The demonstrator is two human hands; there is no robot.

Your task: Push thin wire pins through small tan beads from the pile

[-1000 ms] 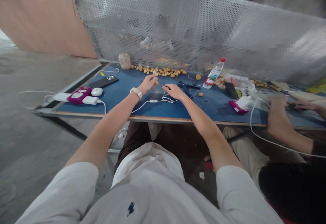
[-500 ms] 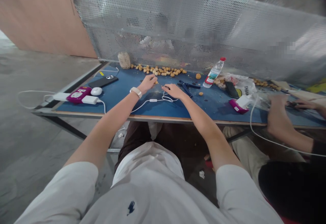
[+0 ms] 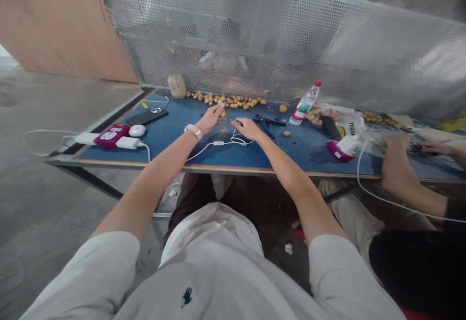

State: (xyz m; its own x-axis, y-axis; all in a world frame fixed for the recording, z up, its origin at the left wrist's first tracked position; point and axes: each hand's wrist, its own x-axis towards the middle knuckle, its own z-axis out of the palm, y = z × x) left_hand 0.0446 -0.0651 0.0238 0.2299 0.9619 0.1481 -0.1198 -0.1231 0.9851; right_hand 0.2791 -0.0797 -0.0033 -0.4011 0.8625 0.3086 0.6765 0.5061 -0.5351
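My left hand (image 3: pixel 211 117), with a pale band on its wrist, pinches a small tan nut-like piece (image 3: pixel 223 114) over the blue tabletop. My right hand (image 3: pixel 248 128) is closed round a slim pen-like tool (image 3: pixel 233 120), mostly hidden by the fingers. The tool's thin tip points left at the tan piece; whether they touch is too small to tell. Below the right hand, a white cable (image 3: pixel 238 140) with an inline switch lies in loops. Dark blue pliers (image 3: pixel 265 128) rest just right of that hand, and a single tan ball (image 3: pixel 287 133) sits beyond them.
Many tan nut-like pieces (image 3: pixel 236 101) line the perforated metal screen (image 3: pixel 262 38). On the left are a phone (image 3: pixel 145 116), white case (image 3: pixel 137 131) and purple power strip (image 3: pixel 112 136). A water bottle (image 3: pixel 305 104) stands right. A co-worker's arm (image 3: pixel 404 169) is at far right.
Both hands stay nearly in place. The tan piece and the tool's thin tip show a little more clearly between the fingers now. Other things on the table have not moved.
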